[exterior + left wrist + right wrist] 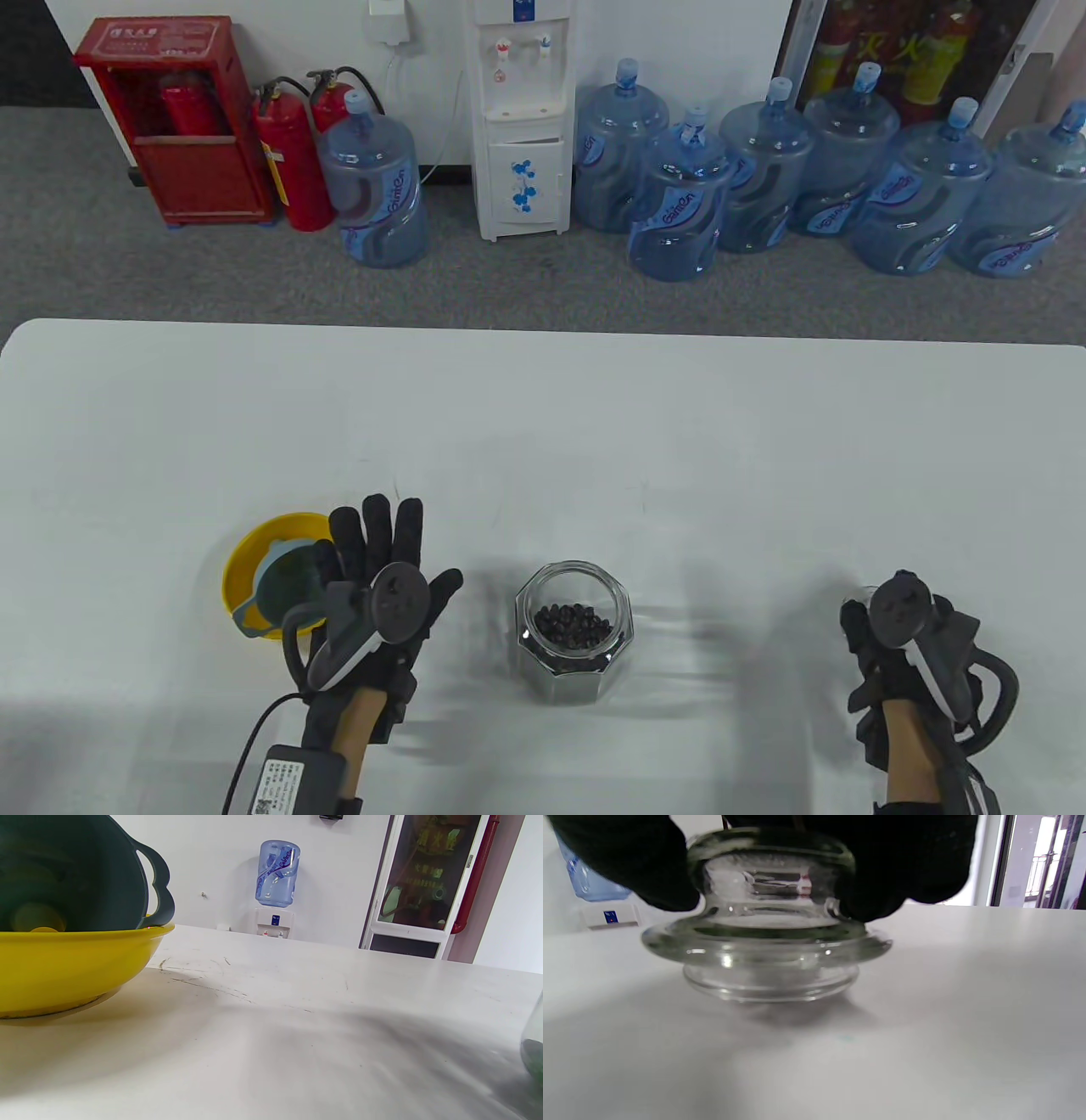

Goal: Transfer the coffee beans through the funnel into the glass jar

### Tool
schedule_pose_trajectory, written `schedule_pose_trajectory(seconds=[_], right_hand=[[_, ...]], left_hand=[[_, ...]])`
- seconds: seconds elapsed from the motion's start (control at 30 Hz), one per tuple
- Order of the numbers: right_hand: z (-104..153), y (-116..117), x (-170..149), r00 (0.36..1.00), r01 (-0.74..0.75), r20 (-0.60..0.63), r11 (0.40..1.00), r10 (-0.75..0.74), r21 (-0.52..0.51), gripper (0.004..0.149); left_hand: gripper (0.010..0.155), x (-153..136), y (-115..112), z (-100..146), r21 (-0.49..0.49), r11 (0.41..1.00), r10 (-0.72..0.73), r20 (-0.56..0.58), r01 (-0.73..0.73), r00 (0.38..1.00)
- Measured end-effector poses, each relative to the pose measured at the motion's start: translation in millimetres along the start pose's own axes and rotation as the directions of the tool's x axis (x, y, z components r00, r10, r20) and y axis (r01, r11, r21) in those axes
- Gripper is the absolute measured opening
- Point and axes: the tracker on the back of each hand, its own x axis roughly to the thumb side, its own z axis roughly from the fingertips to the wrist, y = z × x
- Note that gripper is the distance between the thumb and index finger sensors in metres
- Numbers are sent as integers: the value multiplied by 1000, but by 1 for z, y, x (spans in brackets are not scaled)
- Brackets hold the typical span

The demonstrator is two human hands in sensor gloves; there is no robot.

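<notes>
A faceted glass jar (574,630) with coffee beans in its bottom stands open at the table's front middle. A grey-green funnel (284,590) lies in a yellow bowl (246,556) to its left; both also show in the left wrist view, funnel (76,874) in bowl (63,971). My left hand (382,586) is spread flat just right of the bowl, holding nothing. My right hand (882,645) at the front right grips the knob of the glass jar lid (768,942), which rests on the table.
The white table (543,441) stretches far behind the jar. Beyond its far edge stand water bottles (679,204), a dispenser (522,119) and fire extinguishers (293,161) on the floor.
</notes>
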Motion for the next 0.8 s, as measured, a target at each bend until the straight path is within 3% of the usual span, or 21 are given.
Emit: schedule_pose_trajectory(seconds=[0.3,0.57,0.8], right_hand=[[25,-59,34,973,112,206,993,-104,-28,73],[63,-128,90,862,265,442,964,-247,21,71],[93,-155,141,770,223,592,970,-236,96,70]], left_hand=[[81,1,0,1,-18,1000,3,3,-3,1000],[81,3,-1,2,-24,1000,-3,13,3,1000],[81,4,-2,2,-29,1000,1,21,0,1000]])
